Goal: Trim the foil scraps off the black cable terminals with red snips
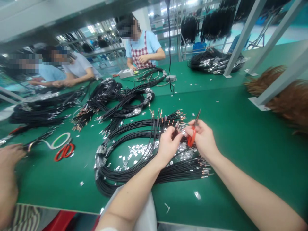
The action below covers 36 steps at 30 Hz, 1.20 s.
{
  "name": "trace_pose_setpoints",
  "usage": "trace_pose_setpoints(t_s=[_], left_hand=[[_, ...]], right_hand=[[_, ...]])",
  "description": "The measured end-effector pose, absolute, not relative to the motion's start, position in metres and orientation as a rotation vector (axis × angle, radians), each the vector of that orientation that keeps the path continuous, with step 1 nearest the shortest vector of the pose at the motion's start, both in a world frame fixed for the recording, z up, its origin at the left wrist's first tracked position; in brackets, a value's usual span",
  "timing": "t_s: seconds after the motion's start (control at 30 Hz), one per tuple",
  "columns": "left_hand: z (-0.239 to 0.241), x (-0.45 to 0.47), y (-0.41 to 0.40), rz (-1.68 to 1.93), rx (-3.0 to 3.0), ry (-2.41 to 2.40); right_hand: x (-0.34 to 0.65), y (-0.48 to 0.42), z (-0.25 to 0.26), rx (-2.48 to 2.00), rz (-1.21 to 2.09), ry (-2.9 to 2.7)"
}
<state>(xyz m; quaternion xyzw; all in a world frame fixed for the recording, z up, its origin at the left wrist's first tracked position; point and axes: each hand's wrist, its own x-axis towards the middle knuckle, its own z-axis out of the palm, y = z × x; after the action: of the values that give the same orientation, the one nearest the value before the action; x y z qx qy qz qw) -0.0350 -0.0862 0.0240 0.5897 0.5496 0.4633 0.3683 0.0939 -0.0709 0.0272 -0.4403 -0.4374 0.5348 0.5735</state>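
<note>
My left hand (168, 146) is closed on a black cable, its stripped end held between thumb and fingers. Red-handled scissors (192, 137) are in my right hand (204, 138), blades pointing up and away from me. The two hands almost touch at the fingertips. Below them a coiled bundle of black cables (101, 175) lies on the green table, bound with clear wrap at its left side. Many of its ends show bare copper. Small silvery scraps (138, 151) are scattered inside the loop. The exact cable between my fingers is partly hidden.
More cable coils (130, 102) lie beyond and to the left. A second pair of red scissors (64, 152) rests beside a tape roll (60, 140). A co-worker's hand (11, 155) is at the left edge; other people sit opposite. Metal posts (276, 80) rise at right.
</note>
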Motion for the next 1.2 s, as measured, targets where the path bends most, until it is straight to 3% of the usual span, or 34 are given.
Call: trace_pose_setpoints(t_s=[0.63, 0.93, 1.2], left_hand=[[0.038, -0.047, -0.079, 0.818, 0.948, 0.867], [0.031, -0.04, -0.081, 1.037, 1.037, 1.052], [0.027, -0.036, -0.082, 1.112, 1.048, 1.114]], right_hand=[[0.104, -0.074, 0.038, -0.913, 1.065, -1.359], [0.103, -0.072, 0.029, -0.896, 1.239, -1.209], [0.087, -0.08, 0.025, -0.969, 1.129, -1.17]])
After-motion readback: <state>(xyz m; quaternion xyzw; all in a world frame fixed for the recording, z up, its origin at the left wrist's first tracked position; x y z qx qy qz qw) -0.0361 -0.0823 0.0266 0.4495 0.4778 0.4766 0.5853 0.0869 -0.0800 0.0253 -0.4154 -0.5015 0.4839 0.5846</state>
